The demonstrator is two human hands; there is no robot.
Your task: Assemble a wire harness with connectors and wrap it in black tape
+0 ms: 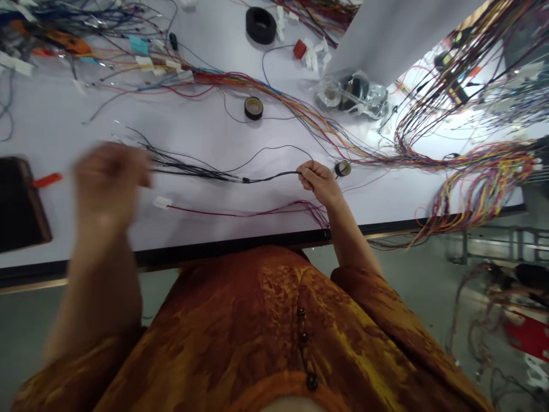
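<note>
Pinching the black wire bundle (270, 178) near its end, the right hand (319, 183) holds it snug between its fingers (307, 174), keeping the run straight across the white surface (64, 123), while the left hand (111, 180) is too blurred to tell how its fingers stand.

Rust-orange tunic (240, 326) on me, mottled gold-yellow print; three dark round buttons (303, 337) down the front; plain orange neck band (291, 386) at the bottom of view; sleeves (355, 280) in the same fabric, ending near the elbows; forearms, left hand (109, 180) and right hand (319, 183) bare.
</note>
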